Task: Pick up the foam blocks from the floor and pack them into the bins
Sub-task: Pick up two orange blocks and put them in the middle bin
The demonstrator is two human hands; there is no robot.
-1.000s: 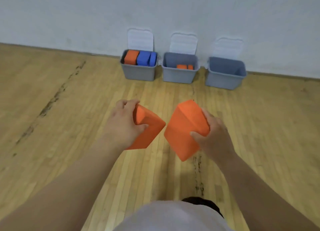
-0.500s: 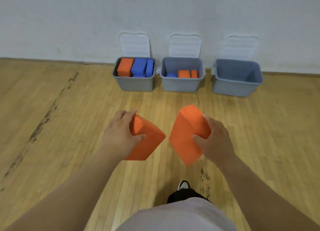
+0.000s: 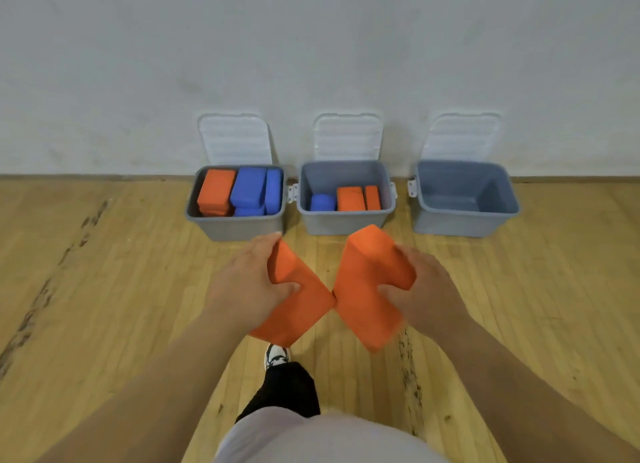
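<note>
Partly done: left grey plastic bin (image 3: pixel 239 228) is packed near full with orange and blue blocks, middle grey plastic bin (image 3: pixel 341 225) shows three, right grey plastic bin (image 3: pixel 457 225) looks empty. Left hand (image 3: pixel 249 286) grips left orange rectangular foam block (image 3: pixel 299 303), right hand (image 3: pixel 427 289) grips right orange rectangular foam block (image 3: pixel 363 275), both held above the wooden floor (image 3: pixel 104 306) just short of the bins. No loose blocks in view. Versus half a second ago: bins nearer, blocks' inner corners now almost touching.
</note>
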